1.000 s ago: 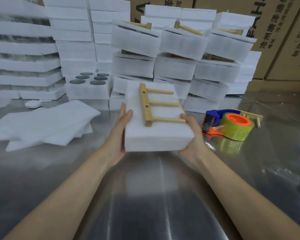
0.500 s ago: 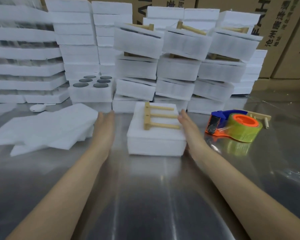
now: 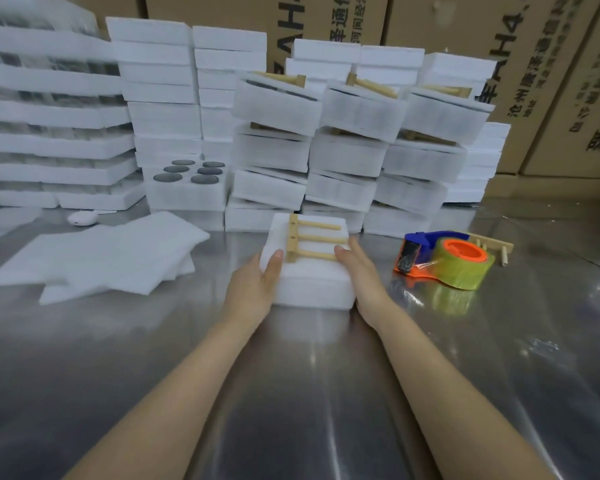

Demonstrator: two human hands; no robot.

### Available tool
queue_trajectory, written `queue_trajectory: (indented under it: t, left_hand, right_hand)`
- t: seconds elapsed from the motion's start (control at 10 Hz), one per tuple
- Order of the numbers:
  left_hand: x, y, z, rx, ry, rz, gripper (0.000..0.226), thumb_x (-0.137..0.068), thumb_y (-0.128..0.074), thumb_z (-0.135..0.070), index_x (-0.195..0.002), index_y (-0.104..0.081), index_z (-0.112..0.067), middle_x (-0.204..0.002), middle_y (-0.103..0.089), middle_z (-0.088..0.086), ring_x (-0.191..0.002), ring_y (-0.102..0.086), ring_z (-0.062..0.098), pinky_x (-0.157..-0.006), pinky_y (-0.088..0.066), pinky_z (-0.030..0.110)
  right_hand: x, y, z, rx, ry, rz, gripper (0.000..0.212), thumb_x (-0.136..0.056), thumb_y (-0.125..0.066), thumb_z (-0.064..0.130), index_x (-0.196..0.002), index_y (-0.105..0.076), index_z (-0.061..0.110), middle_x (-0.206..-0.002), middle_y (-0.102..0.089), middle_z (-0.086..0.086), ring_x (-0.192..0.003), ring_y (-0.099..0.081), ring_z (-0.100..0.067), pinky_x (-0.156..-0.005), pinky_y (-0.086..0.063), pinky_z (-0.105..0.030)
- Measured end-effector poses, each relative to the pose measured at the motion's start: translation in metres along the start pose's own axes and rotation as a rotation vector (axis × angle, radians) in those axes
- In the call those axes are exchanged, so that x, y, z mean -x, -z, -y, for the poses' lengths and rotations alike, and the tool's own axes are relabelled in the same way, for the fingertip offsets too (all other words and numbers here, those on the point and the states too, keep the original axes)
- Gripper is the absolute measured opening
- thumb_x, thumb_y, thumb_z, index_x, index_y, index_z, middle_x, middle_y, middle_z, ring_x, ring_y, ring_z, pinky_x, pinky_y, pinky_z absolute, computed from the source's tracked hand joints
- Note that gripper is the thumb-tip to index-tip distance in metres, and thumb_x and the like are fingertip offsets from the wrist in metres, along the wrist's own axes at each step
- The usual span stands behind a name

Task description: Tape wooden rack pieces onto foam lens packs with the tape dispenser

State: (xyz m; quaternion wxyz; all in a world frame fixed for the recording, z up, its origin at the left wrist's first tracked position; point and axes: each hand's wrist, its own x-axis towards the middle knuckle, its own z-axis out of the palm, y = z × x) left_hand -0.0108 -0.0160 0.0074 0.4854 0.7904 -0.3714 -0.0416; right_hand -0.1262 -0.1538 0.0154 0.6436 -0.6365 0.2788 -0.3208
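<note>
A white foam lens pack (image 3: pixel 312 285) lies on the metal table (image 3: pixel 291 393) just in front of the stacks. A wooden rack piece (image 3: pixel 309 241) with three pegs rests loose on its top. My left hand (image 3: pixel 257 285) presses against the pack's left side, thumb up on the top edge. On the right side my right hand (image 3: pixel 359 271) lies flat against the pack, fingers straight, fingertips near the lowest peg. The tape dispenser (image 3: pixel 444 263), blue and orange with a yellowish roll, sits on the table right of my right hand, untouched.
Stacks of foam packs (image 3: pixel 343 150), some topped with racks, fill the back. An open foam tray of dark lenses (image 3: pixel 191 173) stands left of them. Loose foam sheets (image 3: pixel 101 258) lie at left. Another rack piece (image 3: pixel 496 245) lies behind the dispenser. Cardboard boxes (image 3: pixel 541 71) line the wall.
I set the pack with the rack down on the table and drew my hands off it. Both hands have now come back against its sides.
</note>
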Motion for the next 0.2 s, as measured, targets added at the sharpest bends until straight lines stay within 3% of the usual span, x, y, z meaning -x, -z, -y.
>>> queue_trajectory:
  t: [0.1,0.2]
  left_hand:
    - [0.029,0.004,-0.018,-0.297,0.142,0.039,0.071,-0.100,-0.035,-0.048,-0.147,-0.018,0.002,-0.148,-0.033,0.027,-0.135,-0.038,0.037,-0.099,-0.036,0.037]
    - [0.109,-0.017,-0.035,-0.366,-0.177,-0.041,0.079,-0.090,-0.039,-0.042,-0.150,-0.013,0.003,-0.155,-0.019,0.028,-0.143,-0.023,0.040,-0.111,-0.029,0.046]
  right_hand:
    - [0.010,-0.001,0.005,0.083,-0.053,-0.068,0.034,-0.100,-0.049,0.033,-0.125,-0.060,0.012,-0.127,-0.063,-0.006,-0.116,-0.059,-0.022,-0.107,-0.041,-0.040]
    - [0.026,0.016,0.024,0.414,0.030,-0.220,0.041,-0.096,-0.055,0.031,-0.131,-0.058,0.011,-0.120,-0.065,-0.001,-0.109,-0.060,-0.018,-0.089,-0.049,-0.031]
